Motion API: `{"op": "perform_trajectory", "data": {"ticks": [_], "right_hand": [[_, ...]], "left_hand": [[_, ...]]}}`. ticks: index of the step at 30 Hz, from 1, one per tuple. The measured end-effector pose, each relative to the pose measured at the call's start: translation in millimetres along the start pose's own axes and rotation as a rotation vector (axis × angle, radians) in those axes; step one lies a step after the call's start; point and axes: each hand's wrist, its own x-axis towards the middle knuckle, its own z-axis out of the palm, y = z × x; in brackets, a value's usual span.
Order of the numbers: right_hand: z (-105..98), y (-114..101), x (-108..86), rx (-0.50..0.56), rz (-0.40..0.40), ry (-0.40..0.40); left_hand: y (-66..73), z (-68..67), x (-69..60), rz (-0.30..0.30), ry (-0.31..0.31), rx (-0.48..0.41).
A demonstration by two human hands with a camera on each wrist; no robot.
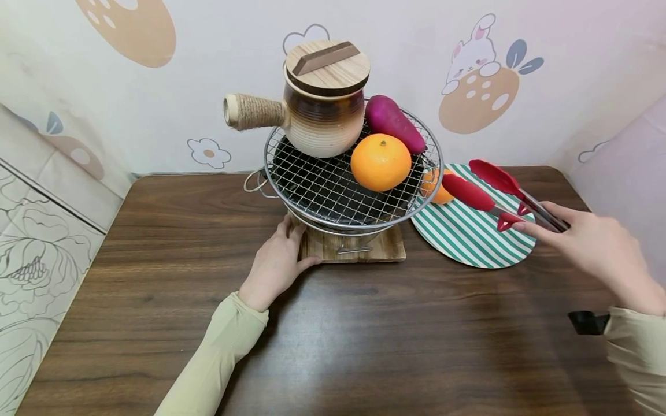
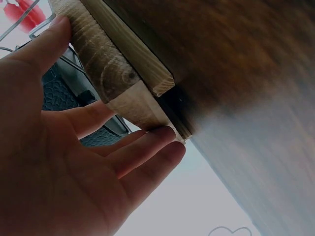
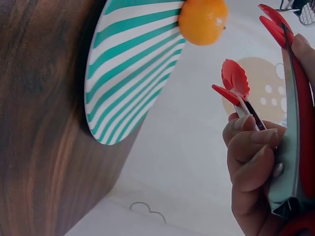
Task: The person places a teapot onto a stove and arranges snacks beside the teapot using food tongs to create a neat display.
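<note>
My left hand [image 1: 276, 260] holds the left side of a wooden base board [image 1: 325, 247] under a round grill, thumb at the front edge. The left wrist view shows its thumb and fingertips on the board's edge [image 2: 140, 105]. Raised at the right, my right hand [image 1: 603, 248] grips metal tongs with red tips [image 1: 468, 192]. The tips are spread, with nothing between them, above a green-and-white striped round plate [image 1: 484, 248]. On that plate an orange [image 1: 444, 195] sits, partly hidden behind the grill's rim. Another orange [image 1: 381, 164] rests on the wire mesh [image 1: 317, 182].
A purple sweet potato [image 1: 391, 122] lies on the mesh's right side. At the back left of it stands a clay pot [image 1: 325, 124] with a wooden lid [image 1: 333, 72] and a rope-wrapped handle [image 1: 258, 112] pointing left. The brown table [image 1: 364, 346] meets a patterned wall [image 1: 208, 86] behind.
</note>
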Motion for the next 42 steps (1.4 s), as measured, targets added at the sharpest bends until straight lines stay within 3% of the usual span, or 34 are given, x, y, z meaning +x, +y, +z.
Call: {"op": "perform_trajectory", "data": {"ticks": [42], "right_hand": [[33, -5, 19.3, -0.015, 0.019, -0.069]], "left_hand": [[1.1, -1.0, -0.1, -0.002, 0.004, -0.005]]}}
